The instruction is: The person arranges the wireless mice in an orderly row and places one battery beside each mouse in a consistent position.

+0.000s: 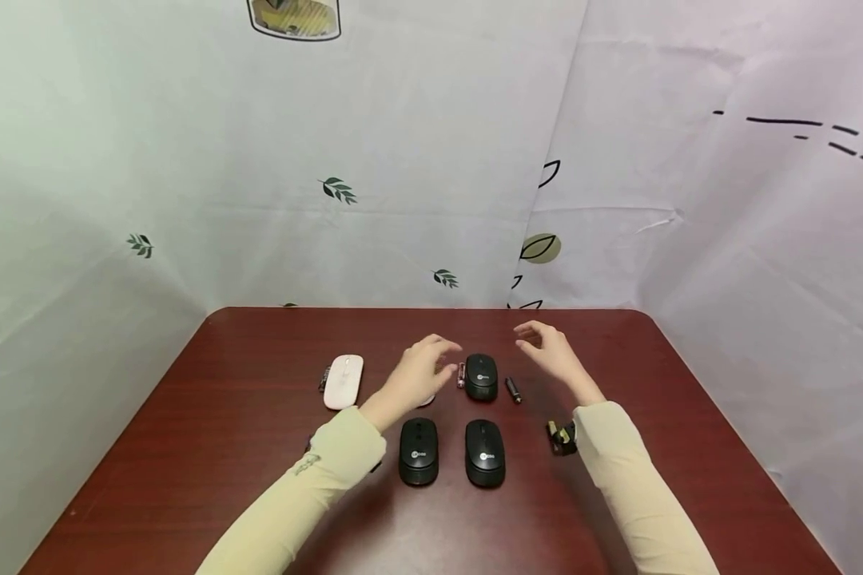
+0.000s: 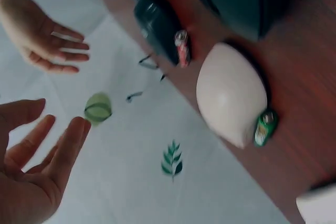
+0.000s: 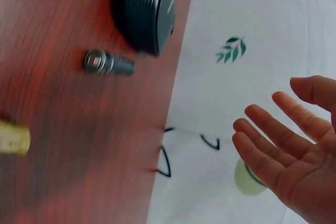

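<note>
My left hand (image 1: 423, 369) hovers above the table with its fingers loosely bent, holding nothing. Beneath it a white mouse (image 2: 231, 93) is mostly hidden in the head view; a green battery (image 2: 265, 127) lies against it. Just right of that hand are a black mouse (image 1: 481, 377) and a reddish battery (image 1: 461, 375). My right hand (image 1: 552, 355), also without anything in its grasp, is raised beyond a dark battery (image 1: 514, 390). In the right wrist view its fingers (image 3: 278, 135) are spread and relaxed. Neither hand touches the other.
Two black mice, one left (image 1: 419, 451) and one right (image 1: 485, 453), lie nearer me. Yellow-and-black batteries (image 1: 561, 438) sit beside my right sleeve. Another white mouse (image 1: 343, 382), with a battery (image 1: 324, 378) at its side, is at the left. Patterned white cloth (image 1: 403, 160) hangs behind the table.
</note>
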